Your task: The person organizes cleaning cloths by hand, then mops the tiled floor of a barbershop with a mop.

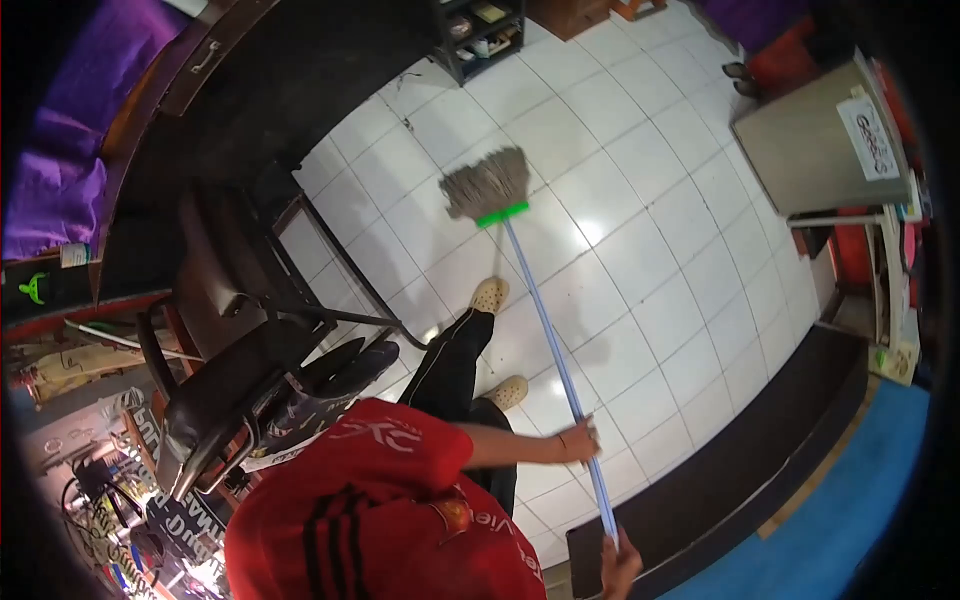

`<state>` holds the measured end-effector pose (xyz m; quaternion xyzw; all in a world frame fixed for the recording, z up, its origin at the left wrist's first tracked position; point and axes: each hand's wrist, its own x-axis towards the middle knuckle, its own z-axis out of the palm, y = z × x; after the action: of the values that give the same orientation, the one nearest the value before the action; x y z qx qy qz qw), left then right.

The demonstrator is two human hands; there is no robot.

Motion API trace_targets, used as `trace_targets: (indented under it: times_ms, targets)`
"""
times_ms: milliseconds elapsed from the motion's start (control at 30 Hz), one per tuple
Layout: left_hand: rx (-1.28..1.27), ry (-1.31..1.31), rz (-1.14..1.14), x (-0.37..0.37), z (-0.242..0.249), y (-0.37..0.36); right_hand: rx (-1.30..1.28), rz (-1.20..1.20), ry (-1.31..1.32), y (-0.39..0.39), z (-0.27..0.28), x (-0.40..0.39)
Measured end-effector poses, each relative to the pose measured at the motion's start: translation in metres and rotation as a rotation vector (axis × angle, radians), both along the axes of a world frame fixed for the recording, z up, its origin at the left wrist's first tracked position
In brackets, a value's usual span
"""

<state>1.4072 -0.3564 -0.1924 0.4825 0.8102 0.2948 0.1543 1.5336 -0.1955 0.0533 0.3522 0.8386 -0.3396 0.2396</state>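
Note:
A mop with a pale blue handle (545, 315) stretches across the white tiles. Its grey, stringy head (490, 183) is fanned out on the floor beyond a green clamp (502, 214). Partway down the handle, my left hand (578, 441) is wrapped round it. Near the handle's lower end in the picture, my right hand (620, 566) grips it too, partly cut off by the bottom edge. Beige clogs (491, 295) are on my feet, to the left of the handle.
A dark chair (215, 290) and a black metal frame (355, 265) stand at left. At right is a grey box-like object (820, 140) with a white label. A long dark ledge (740, 440) runs beside a blue surface (860, 490). A black shelf (480, 40) stands at top.

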Motion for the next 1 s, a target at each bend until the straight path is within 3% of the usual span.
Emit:
trace_targets:
  times_ms: [33,100,167,233,267,333,433,467,500,533,600,667,700,733,833,900,1000]
  targets:
    - [0.306,-0.097,0.066,0.017,0.021,0.013,0.206,0.136,-0.289,-0.004,0.064,-0.013]
    - [0.398,-0.379,-0.131,0.033,0.053,0.05,0.066,-0.086,-0.162,0.024,0.112,0.027]
    - [0.34,-0.394,-0.171,0.043,0.075,0.074,0.168,0.001,0.089,0.041,0.131,0.048]
    - [0.313,-0.364,-0.114,0.043,0.072,0.084,0.31,0.073,-0.029,0.049,0.124,0.043]
    - [0.294,-0.388,-0.078,0.039,0.062,0.089,0.303,0.12,-0.041,0.063,0.113,0.042]
    - [0.288,-0.315,0.033,0.007,0.042,0.072,0.129,-0.065,0.211,0.075,0.067,0.027]
    - [0.384,-0.395,0.197,-0.07,0.003,0.015,-0.042,-0.166,0.105,0.022,0.026,-0.084]
    - [0.434,-0.452,0.231,-0.103,-0.018,-0.014,0.021,0.018,0.134,-0.001,0.006,-0.122]
    - [0.354,-0.365,0.233,-0.137,-0.036,-0.049,-0.033,0.055,0.216,-0.016,-0.027,-0.146]
    - [0.245,-0.356,0.204,-0.176,-0.05,-0.089,0.09,0.203,-0.089,-0.048,-0.031,-0.201]
    - [0.055,-0.13,0.324,-0.232,-0.09,-0.164,-0.089,0.27,0.238,-0.096,-0.11,-0.248]
    - [-0.165,-0.171,0.576,-0.276,-0.095,-0.24,-0.166,0.389,0.356,-0.161,-0.178,-0.304]
    - [-0.49,0.046,0.557,-0.291,-0.083,-0.263,-0.14,0.392,0.51,-0.203,-0.219,-0.323]
    - [-0.551,0.042,0.528,-0.306,-0.088,-0.291,-0.159,0.412,0.462,-0.241,-0.235,-0.345]
    - [-0.668,0.057,0.534,-0.308,-0.105,-0.337,-0.181,0.384,0.348,-0.313,-0.251,-0.364]
    - [-0.719,0.093,0.573,-0.31,-0.102,-0.34,-0.202,0.373,0.367,-0.311,-0.252,-0.352]
    - [-0.644,0.086,0.359,-0.263,-0.091,-0.302,-0.222,0.294,0.468,-0.263,-0.241,-0.292]
